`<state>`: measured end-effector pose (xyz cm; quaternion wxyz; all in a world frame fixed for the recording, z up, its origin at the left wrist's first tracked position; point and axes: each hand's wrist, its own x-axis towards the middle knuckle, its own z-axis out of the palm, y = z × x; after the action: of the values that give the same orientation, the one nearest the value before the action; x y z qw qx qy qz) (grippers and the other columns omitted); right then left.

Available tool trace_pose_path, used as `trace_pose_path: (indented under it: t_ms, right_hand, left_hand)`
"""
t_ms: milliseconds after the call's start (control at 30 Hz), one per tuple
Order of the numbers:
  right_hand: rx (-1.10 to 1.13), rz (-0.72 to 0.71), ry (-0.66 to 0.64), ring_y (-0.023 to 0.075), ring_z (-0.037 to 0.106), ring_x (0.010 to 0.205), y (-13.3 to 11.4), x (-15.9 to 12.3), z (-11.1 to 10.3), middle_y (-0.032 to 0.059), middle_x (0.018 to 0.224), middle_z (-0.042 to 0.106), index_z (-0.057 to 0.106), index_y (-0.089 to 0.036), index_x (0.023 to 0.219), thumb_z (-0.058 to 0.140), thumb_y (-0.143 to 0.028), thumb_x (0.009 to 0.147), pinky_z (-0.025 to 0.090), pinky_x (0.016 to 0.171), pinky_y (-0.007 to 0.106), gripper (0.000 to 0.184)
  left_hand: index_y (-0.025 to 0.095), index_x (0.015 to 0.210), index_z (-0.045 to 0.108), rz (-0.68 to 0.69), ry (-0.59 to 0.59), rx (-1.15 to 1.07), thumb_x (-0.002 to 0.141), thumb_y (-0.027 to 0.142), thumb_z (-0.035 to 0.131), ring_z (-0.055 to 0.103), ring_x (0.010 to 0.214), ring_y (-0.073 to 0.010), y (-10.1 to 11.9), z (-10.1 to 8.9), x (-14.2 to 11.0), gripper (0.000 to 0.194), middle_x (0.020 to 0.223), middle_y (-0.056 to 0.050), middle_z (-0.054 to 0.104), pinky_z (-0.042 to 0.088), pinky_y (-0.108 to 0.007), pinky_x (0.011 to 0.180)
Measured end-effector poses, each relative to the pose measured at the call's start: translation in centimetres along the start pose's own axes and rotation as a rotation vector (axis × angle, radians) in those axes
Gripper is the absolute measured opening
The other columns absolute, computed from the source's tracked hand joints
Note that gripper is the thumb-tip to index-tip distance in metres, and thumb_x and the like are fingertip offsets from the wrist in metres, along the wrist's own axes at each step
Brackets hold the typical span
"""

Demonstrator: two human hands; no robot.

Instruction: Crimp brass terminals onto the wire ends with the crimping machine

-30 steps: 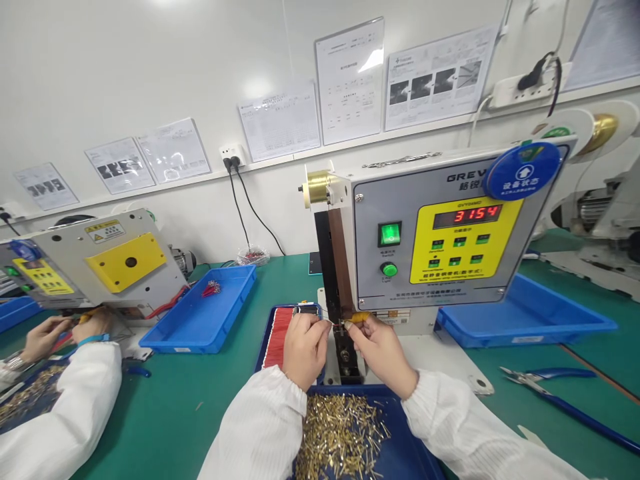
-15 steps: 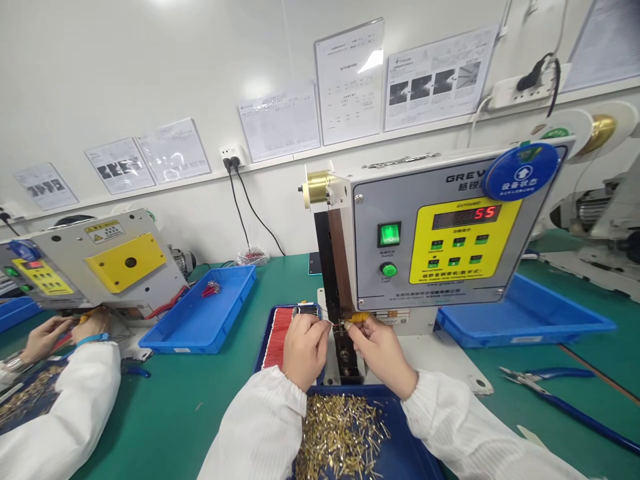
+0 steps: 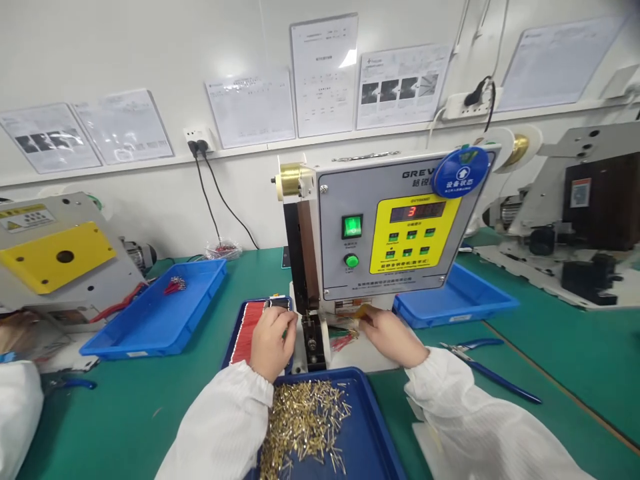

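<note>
The hands are apart. The left hand [image 3: 271,344] curls closed over red wires [image 3: 247,330] in a navy tray [image 3: 231,340], what it grips hidden. The right hand [image 3: 387,337] pinches a yellow strip [image 3: 363,311] beside the crimping machine [image 3: 385,227], near a loose wire bunch [image 3: 345,338]. Brass terminals [image 3: 300,420] lie in a second navy tray [image 3: 370,407].

white wall [image 3: 125,53] | printed sheets [image 3: 324,75] | wall socket [image 3: 198,139] | green workbench [image 3: 565,373]

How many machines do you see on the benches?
3: the centre machine directly ahead, the left machine at the left edge, and the right machine at the right edge. Others may be outside the view.
</note>
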<state>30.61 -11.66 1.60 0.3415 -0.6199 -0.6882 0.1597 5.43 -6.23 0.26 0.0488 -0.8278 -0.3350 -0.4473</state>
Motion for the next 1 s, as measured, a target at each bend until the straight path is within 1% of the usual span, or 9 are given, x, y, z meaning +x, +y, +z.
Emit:
trace_pose_path:
  t_ms: [67,133,300,467,600,700,867,933,1000]
  right_hand:
    - [-0.046,-0.018,-0.053,0.0270,0.065,0.097,0.9,-0.2,-0.4,0.0103,0.106,0.070,0.064,-0.019,0.105,0.046,-0.019,0.084,0.047,0.078,0.034,0.028]
    - [-0.092,-0.034,-0.068,0.0275,0.065,0.093,1.4,-0.2,-0.2,0.0102,0.102,0.071,0.068,-0.020,0.098,0.049,-0.019,0.083,0.047,0.075,0.033,0.024]
    - [-0.159,0.006,-0.014,0.0244,0.064,0.074,1.3,0.2,0.6,0.0089,0.081,0.071,0.066,-0.019,0.077,0.054,-0.019,0.078,0.043,0.064,0.030,0.012]
    - [0.030,0.067,0.187,0.0180,0.054,0.058,0.2,-0.2,0.2,0.0016,0.064,0.059,0.052,-0.021,0.072,0.054,-0.033,0.078,0.037,0.054,0.027,0.014]
    - [0.176,0.069,0.431,0.0120,0.034,0.048,-0.9,-0.8,0.6,-0.0052,0.049,0.032,0.026,-0.024,0.053,0.049,-0.034,0.078,0.028,0.048,0.026,0.035]
    - [0.248,0.069,0.459,0.0107,0.026,0.049,-1.5,-1.2,1.1,-0.0057,0.051,0.022,0.020,-0.024,0.053,0.045,-0.030,0.077,0.023,0.046,0.025,0.036]
    - [0.211,0.074,0.394,0.0114,0.030,0.049,-1.3,-1.3,1.5,-0.0056,0.050,0.026,0.024,-0.024,0.053,0.051,-0.039,0.080,0.024,0.048,0.026,0.041]
    - [0.231,0.074,0.344,0.0140,0.039,0.052,-1.1,-1.3,1.6,-0.0037,0.052,0.040,0.036,-0.023,0.057,0.052,-0.041,0.080,0.030,0.050,0.026,0.033]
    - [0.286,0.047,0.268,0.0177,0.050,0.060,-0.9,-1.2,1.7,0.0004,0.062,0.054,0.050,-0.021,0.069,0.050,-0.033,0.079,0.036,0.055,0.028,0.016]
  left_hand:
    - [0.019,0.090,0.061,-0.005,-0.003,-0.002,0.089,0.018,0.049,0.058,0.085,-0.0168,-0.1,0.2,0.0,0.012,0.088,-0.005,0.060,0.048,-0.030,0.075]
    - [0.019,0.090,0.061,-0.009,-0.005,0.000,0.089,0.019,0.049,0.058,0.085,-0.0167,-0.1,0.3,-0.1,0.013,0.088,-0.005,0.060,0.049,-0.030,0.075]
    - [0.019,0.090,0.061,-0.011,-0.007,0.008,0.088,0.018,0.049,0.059,0.084,-0.0166,-0.2,0.4,-0.1,0.013,0.087,-0.005,0.059,0.050,-0.030,0.075]
    - [0.018,0.090,0.061,-0.015,-0.010,-0.001,0.088,0.018,0.049,0.059,0.084,-0.0161,-0.2,0.4,-0.1,0.012,0.087,-0.005,0.060,0.050,-0.029,0.075]
    - [0.019,0.090,0.062,-0.024,-0.006,-0.015,0.088,0.019,0.049,0.059,0.082,-0.0157,-0.1,0.4,-0.1,0.013,0.087,-0.004,0.060,0.050,-0.029,0.074]
    - [0.019,0.090,0.062,-0.032,-0.010,-0.029,0.089,0.019,0.049,0.059,0.082,-0.0158,-0.1,0.3,-0.1,0.013,0.087,-0.005,0.060,0.050,-0.029,0.074]
    - [0.019,0.090,0.062,-0.039,-0.013,-0.033,0.089,0.020,0.049,0.059,0.082,-0.0162,0.0,0.3,-0.1,0.013,0.086,-0.005,0.059,0.050,-0.030,0.074]
    - [0.019,0.089,0.062,-0.043,-0.012,-0.030,0.089,0.020,0.049,0.059,0.082,-0.0162,0.0,0.3,-0.1,0.013,0.086,-0.005,0.059,0.049,-0.030,0.075]
    - [0.019,0.089,0.062,-0.045,-0.011,-0.029,0.089,0.019,0.049,0.059,0.083,-0.0161,0.0,0.3,-0.1,0.013,0.086,-0.004,0.059,0.049,-0.030,0.076]
